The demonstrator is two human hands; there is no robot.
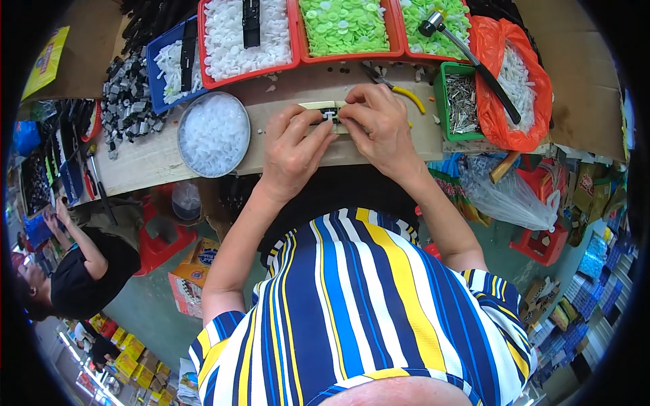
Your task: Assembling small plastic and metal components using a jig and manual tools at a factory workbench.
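Observation:
Between my hands a small black part (329, 113) with a white piece in its middle sits on a pale, brass-coloured block (311, 105) at the bench's front. From the left side, my left hand (291, 145) pinches the part, thumb and fingertips pressed together at its end. My right hand (380, 128) closes on the opposite end with curled fingers. My fingertips cover both ends of the part, so its full shape is hidden. Beyond my right hand lie yellow-handled pliers (408, 98).
Red trays of white pieces (237, 64) and green pieces (345, 30) line the back. A round dish (213, 134) stands left, near grey-black parts (132, 91). At right are a green box of metal pins (462, 101), an orange bag (535, 132) and a hammer (491, 81). Another person (88, 271) works at left.

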